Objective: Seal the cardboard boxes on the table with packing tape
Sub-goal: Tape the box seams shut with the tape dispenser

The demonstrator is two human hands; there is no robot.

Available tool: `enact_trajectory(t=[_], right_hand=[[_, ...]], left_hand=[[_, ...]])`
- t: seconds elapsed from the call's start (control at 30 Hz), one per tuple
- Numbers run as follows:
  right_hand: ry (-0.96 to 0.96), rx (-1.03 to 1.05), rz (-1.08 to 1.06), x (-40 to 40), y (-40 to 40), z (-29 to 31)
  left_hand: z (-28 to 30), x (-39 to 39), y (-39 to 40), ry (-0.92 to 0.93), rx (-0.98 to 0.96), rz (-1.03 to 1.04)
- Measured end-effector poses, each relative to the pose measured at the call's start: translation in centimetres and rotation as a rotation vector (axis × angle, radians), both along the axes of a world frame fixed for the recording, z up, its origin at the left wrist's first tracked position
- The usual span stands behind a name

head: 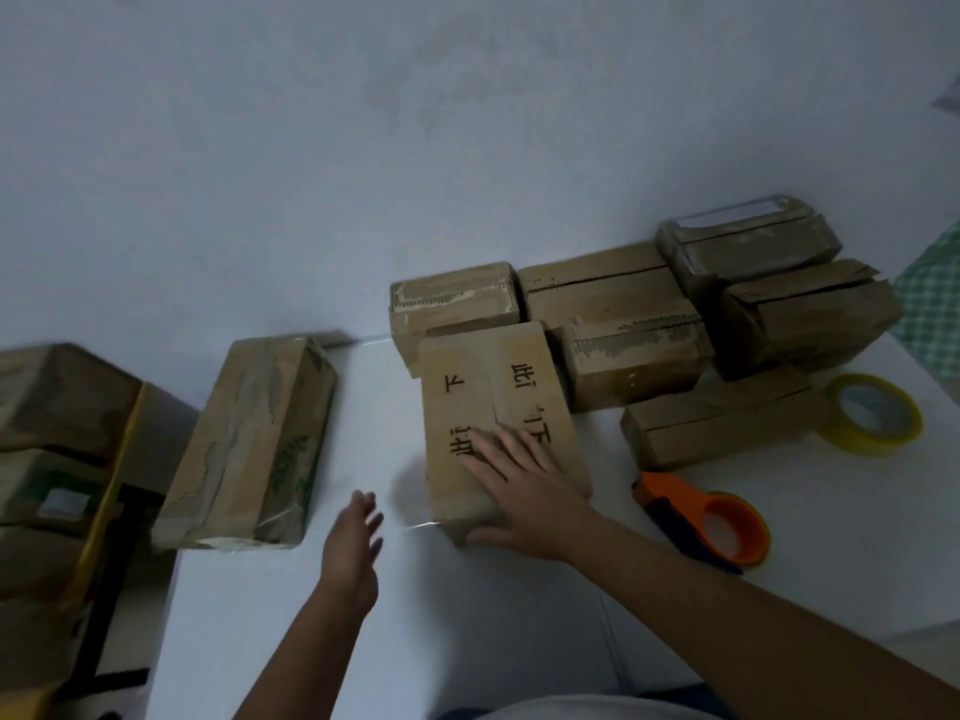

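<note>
A cardboard box with black printed characters (483, 392) lies on the white table (519, 615) in the middle. My right hand (524, 491) rests flat on its near end, fingers spread and thumb along the near edge. My left hand (353, 548) hovers open just left of that box, touching nothing. A strip of clear tape sticks out at the box's near left corner. An orange tape dispenser (717, 522) lies to the right of my right arm. A yellow roll of tape (872, 413) sits further right.
A taped box with green print (254, 444) lies at the table's left edge. Several worn cardboard boxes (649, 324) are stacked behind and to the right. More boxes (52, 459) sit on a stand left of the table. A green checked cloth (935, 304) is at the far right.
</note>
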State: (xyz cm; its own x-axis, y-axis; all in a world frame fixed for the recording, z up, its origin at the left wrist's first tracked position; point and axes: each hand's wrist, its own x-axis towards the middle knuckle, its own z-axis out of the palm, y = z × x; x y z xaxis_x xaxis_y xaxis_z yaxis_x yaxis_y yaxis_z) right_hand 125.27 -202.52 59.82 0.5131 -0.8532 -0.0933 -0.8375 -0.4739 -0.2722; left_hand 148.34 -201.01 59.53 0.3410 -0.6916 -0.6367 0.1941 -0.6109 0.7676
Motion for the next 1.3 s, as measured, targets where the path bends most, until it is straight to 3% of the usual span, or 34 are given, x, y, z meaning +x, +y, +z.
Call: enact_trajectory(t=[0.1,0.23,0.73,0.93,1.3], right_hand=[[0.077,-0.04,-0.005,1.4,-0.4,-0.2],[0.15,-0.071,-0.035,2.0,-0.2,-0.7],[0.104,-0.067,-0.076,2.1,0.0,-0.9],[0.112,-0.064,-0.072,2.1,-0.1,-0.9],[0.106,-0.05,-0.093,2.5,-0.3,-1.1]], left_hand=[[-1.8,0.1,2.9,0.394,0.217,0.06],[-1.7,-0.8,3.7,0.577,0.129,0.079],[-2.2,-0.5,3.9,0.26,-0.244,-0.052],[-3.4,-1.2,2.9,0.159,-0.28,-0.057],[-3.5,-4.4,1.1,0.002,-0.246,-0.255]])
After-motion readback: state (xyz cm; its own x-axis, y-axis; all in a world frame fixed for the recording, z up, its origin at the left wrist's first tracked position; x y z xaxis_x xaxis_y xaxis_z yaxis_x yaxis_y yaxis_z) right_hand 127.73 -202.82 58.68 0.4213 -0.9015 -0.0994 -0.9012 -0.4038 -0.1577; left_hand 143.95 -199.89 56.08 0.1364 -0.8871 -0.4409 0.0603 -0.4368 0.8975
